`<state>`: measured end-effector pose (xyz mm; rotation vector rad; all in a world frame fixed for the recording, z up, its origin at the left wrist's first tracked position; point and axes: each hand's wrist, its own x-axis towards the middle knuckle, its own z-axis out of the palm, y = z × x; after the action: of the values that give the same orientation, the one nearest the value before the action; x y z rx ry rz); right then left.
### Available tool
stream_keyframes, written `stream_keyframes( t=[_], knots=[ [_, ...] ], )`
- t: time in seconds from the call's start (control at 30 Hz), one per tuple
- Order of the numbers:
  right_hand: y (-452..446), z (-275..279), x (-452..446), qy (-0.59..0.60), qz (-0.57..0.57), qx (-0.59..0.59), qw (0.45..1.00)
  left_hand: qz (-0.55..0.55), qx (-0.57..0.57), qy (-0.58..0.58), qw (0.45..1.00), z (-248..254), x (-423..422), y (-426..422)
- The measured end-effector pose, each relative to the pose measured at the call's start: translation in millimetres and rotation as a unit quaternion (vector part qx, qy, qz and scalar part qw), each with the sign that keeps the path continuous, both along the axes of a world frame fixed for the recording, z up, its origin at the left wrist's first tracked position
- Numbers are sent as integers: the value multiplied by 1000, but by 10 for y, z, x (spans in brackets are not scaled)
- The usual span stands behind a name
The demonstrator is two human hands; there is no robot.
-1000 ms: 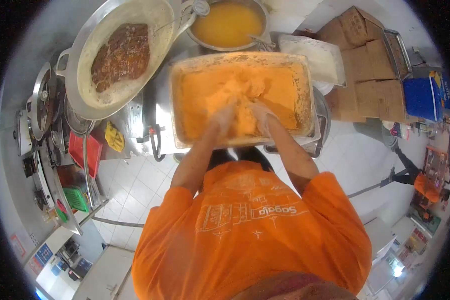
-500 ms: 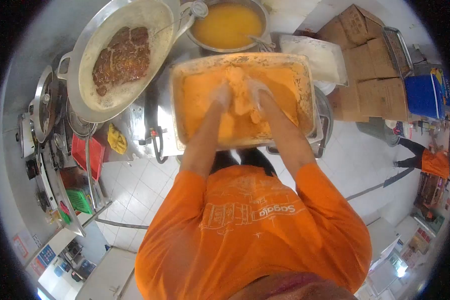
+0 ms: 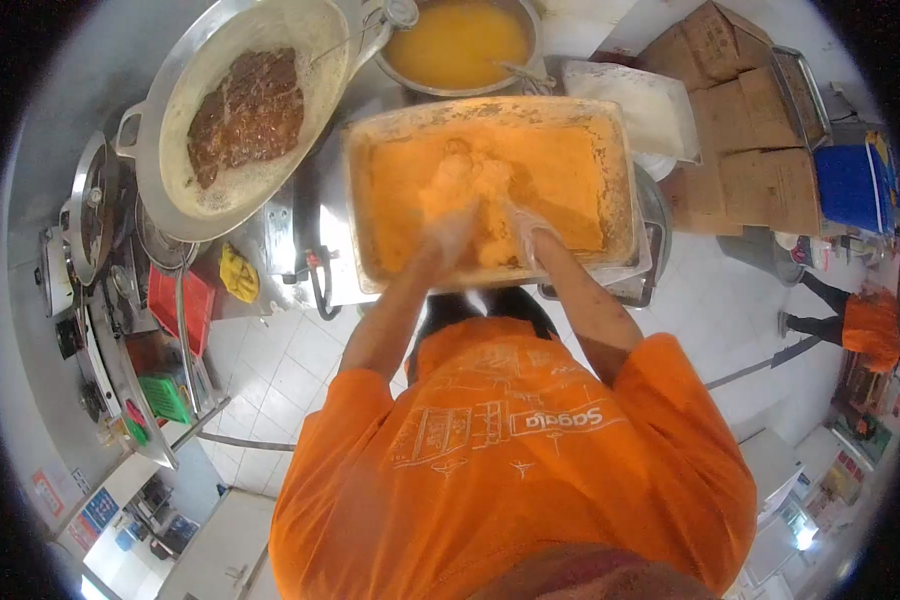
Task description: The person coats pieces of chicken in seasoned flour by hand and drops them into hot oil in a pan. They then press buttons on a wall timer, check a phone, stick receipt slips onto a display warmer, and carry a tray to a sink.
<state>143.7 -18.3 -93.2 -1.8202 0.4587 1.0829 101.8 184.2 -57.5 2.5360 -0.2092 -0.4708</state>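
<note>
L hand (image 3: pixel 456 232) & R hand (image 3: pixel 526 230) in loose orange powder (image 3: pixel 400 185), open/closed can't tell (fingers blurred). Powder's in worn, pale-rimmed rect. tray (image 3: pixel 490 110); hard tossing could spill it, poss. twd big silver metal pan (image 3: pixel 156 160).

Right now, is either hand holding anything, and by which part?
It cannot be told: the left hand and right hand are in the tray of orange powder, their fingers too blurred to show any grip.
</note>
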Motion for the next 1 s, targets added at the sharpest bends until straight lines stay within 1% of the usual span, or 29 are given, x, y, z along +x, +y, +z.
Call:
stream_keyframes(
  t=[0.03,0.07,0.1,0.13,0.2,0.23,0.3,0.33,0.37,0.4,0.43,0.47,0.5,0.53,0.57,0.6,0.63,0.67,0.7,0.73,0.77,0.8,0.83,0.9,0.93,0.97,1.0],
  knots=[
    [64,394,39,45,-79,35,995,43,-63,43,996,69,85,20],
    [99,606,81,90,-155,70,981,87,-126,88,984,116,166,54],
    [-9,459,115,-39,-87,106,990,130,-188,136,964,149,199,94],
    [-209,219,189,-167,-18,140,976,172,-248,185,935,178,236,131],
    [-333,272,315,-238,13,127,963,161,-153,236,946,283,367,275],
    [-299,826,483,-167,10,54,984,105,4,225,969,363,616,435],
    [-222,1962,815,-7,14,-82,996,60,157,196,966,651,902,538],
    [-364,1788,859,-12,51,-110,993,74,154,182,968,805,990,557],
    [-475,1283,948,-20,42,-115,992,89,151,168,970,959,1077,575],
    [-616,614,1063,-43,17,-93,995,83,158,154,972,805,1126,569],
    [-689,-105,1200,-57,-54,-29,996,87,132,133,978,551,1160,499],
    [-673,-921,1295,-41,-214,74,973,85,89,104,987,141,1243,431],
    [-421,-654,1264,-144,1,8,989,87,32,84,992,-211,1268,337],
    [-153,-226,1043,-144,31,2,989,89,-18,74,993,-453,1261,256],
    [136,269,812,-144,60,-3,988,111,-56,118,985,-506,1137,178],
    [326,775,647,-57,-98,54,992,136,-91,161,973,-539,1010,97],
    [322,837,704,-73,-81,72,991,126,-82,140,979,-430,973,61],
    [319,898,762,-89,-65,89,990,112,-52,120,985,-147,891,65],
    [55,620,795,-186,121,58,973,98,-23,109,989,199,843,72],
    [-121,578,777,-210,198,66,955,82,4,108,991,598,799,110],
    [-296,542,758,-238,268,76,930,63,26,117,991,1006,752,187],
    [-436,616,769,-239,299,58,922,45,47,128,990,1254,713,271],
    [-536,725,766,-214,302,26,929,27,59,139,988,1440,642,371],
    [-607,785,758,-158,273,-40,948,-12,90,130,987,1407,545,490],
    [-578,706,731,-150,254,-53,954,-15,58,140,988,954,466,560],
    [-491,581,670,-152,233,-59,959,-19,28,151,988,681,425,603],
    [-346,473,577,-159,210,-55,963,2,20,114,993,666,340,535]
  ],
)
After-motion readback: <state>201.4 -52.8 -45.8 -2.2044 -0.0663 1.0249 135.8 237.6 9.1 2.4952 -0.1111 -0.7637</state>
